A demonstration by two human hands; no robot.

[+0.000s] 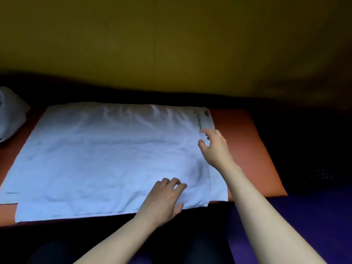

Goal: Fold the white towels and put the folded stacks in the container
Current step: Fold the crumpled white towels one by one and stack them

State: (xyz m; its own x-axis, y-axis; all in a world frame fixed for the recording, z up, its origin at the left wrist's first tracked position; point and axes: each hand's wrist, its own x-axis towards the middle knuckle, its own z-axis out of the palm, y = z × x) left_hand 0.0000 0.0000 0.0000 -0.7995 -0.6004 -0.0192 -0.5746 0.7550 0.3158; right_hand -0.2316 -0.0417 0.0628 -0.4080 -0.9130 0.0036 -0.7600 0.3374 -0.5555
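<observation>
Left hand: the left hand (163, 199) lies palm down on the near right part of the large white rectangular cloth towel (106, 157), fingers loosely bent with their tips pressing the fabric, thumb close to the towel's front edge; it grasps nothing.
Right hand: the right hand (214, 147) reaches further out to the towel's right edge, fingers spread and relaxed, thumb apart from them. The fingertips sit just at the printed fabric label (204, 120) near the far right corner; whether they pinch the edge or only touch it I cannot tell from here.
Towel: spread flat and already doubled, a lower layer showing past the upper one along the right side and at the near left corner. It covers most of the orange-red flat table top (247, 149), its front edge running along the table's near edge.
Left edge: a crumpled pale grey-white heap of cloth (9, 115) sits on the table beside the towel's far left corner.
Behind: a dull yellow wall (171, 44).
</observation>
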